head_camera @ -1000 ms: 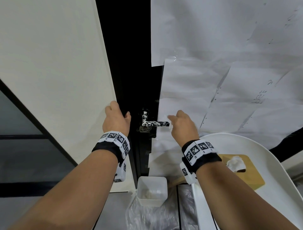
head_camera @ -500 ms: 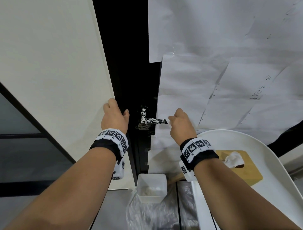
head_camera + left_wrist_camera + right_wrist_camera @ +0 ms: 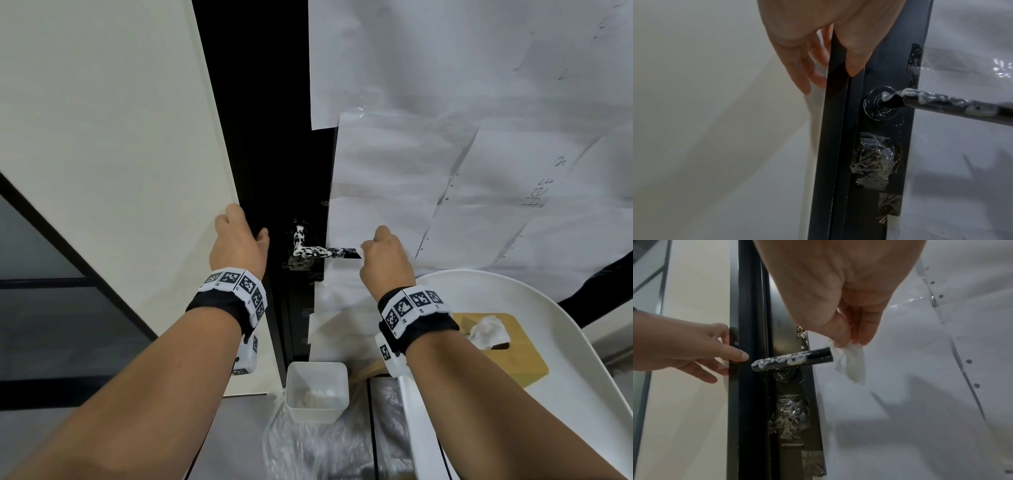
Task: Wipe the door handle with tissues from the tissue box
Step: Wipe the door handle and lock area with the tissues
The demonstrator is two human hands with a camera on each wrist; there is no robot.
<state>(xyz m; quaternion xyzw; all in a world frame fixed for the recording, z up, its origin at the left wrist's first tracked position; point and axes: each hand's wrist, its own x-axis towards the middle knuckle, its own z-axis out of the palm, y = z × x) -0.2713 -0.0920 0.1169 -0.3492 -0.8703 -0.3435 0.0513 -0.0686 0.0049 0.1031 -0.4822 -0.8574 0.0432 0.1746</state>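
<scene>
Wiping underway: right hand (image 3: 838,293) pinches a tissue (image 3: 851,363) at the door handle (image 3: 791,361) free end, 3 o'clock side. Left hand (image 3: 688,350), fingers relaxed, steadies the door edge (image 3: 750,305). White smears (image 3: 781,361) remain toward 9 o'clock; next stroke should travel there.

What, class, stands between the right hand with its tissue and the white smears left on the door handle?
Nothing visible. The right hand pinches the tissue at the free end of the door handle; the lever's smeared part lies open. The left hand rests on the door edge, off to the side.
</scene>
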